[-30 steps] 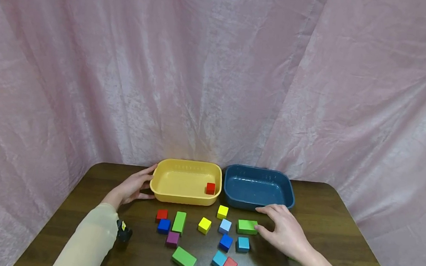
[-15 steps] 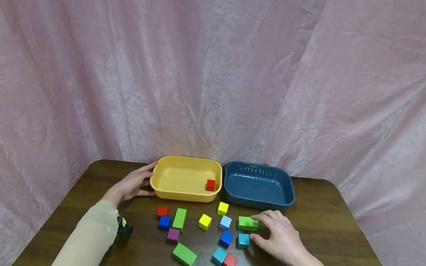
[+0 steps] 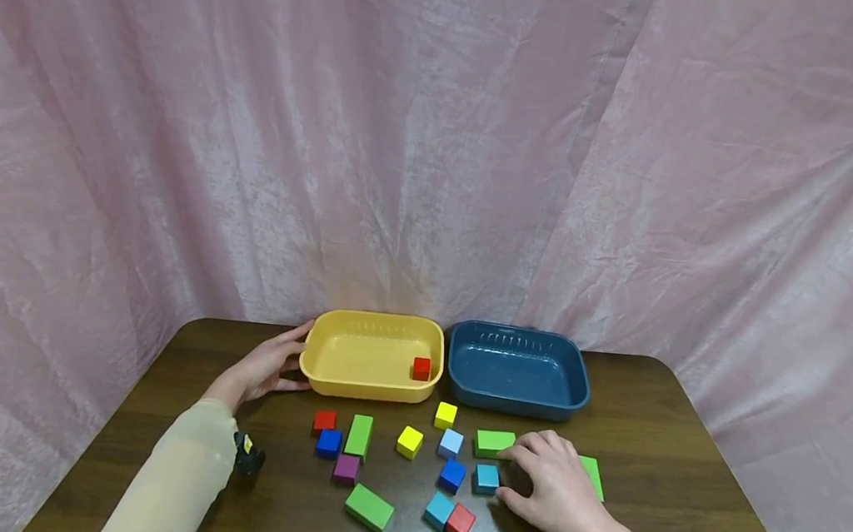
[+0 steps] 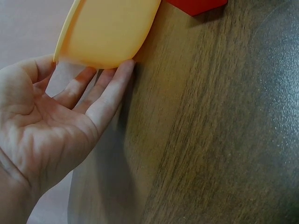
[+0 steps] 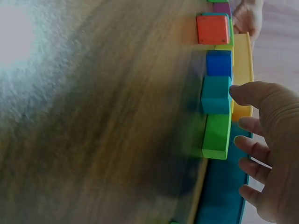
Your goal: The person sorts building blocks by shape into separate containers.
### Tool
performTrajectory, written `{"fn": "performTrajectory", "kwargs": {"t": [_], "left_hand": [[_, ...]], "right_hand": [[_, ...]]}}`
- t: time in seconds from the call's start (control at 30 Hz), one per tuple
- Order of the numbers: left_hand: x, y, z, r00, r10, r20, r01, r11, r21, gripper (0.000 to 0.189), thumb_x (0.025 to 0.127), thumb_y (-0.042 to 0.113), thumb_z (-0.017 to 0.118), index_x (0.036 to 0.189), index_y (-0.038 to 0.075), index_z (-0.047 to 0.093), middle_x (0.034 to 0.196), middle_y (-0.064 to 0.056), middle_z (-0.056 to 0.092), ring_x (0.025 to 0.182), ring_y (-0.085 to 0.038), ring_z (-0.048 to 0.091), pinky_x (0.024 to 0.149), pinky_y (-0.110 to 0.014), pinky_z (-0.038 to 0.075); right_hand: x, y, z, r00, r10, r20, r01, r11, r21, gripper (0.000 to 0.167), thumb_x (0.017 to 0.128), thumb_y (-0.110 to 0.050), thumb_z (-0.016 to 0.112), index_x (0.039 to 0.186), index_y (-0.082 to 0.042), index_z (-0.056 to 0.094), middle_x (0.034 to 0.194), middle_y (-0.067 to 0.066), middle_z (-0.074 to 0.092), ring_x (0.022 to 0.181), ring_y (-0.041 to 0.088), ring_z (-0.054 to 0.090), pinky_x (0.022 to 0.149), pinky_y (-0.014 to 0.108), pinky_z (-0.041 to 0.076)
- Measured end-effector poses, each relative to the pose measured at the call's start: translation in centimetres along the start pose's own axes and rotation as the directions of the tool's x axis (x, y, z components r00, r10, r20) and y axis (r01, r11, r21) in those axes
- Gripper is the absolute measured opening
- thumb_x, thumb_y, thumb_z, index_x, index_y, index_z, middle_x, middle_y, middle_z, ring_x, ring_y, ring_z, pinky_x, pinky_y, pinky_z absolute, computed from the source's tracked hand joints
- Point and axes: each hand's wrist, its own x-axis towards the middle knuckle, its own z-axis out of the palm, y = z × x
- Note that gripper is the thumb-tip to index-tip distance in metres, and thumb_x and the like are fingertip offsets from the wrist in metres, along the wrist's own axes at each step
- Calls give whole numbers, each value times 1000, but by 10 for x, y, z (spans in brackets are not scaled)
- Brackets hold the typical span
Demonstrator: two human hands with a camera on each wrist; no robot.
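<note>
Touching yellow tray (image 3: 359, 357) with outspread left grip (image 3: 258, 372); best squaring empty, parted right grip (image 3: 557, 487) to teal cube (image 3: 487, 479), nine o'clock.

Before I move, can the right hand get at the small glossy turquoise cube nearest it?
Probably yes: the right hand holds nothing, its thumb is close to, perhaps touching, the turquoise cube, and nothing shows between them. The rectangular green block lies just beyond, so fingers might brush it.
</note>
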Motion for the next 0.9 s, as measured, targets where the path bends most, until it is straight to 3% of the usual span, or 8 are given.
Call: {"fn": "performTrajectory", "kwargs": {"t": [0.2,0.9], "left_hand": [[-1,1,-1,1000,3,-3,-3,1000,2,63,111,26,44,165,36,13,170,-12,12,136,-38,47,96,-57,53],[-2,1,0,1000,2,-11,-2,1000,-6,61,112,26,43,165,36,16,170,-12,12,132,-36,51,95,-56,54]], "right_hand": [[-2,-3,5,999,16,31,-16,1000,-18,39,76,-45,87,107,-25,77,111,-7,63,111,19,51,100,53,43],[2,-4,15,1000,-1,-17,0,1000,-10,36,74,-45,90,102,-28,76,116,-3,60,114,23,48,101,54,42]]}}
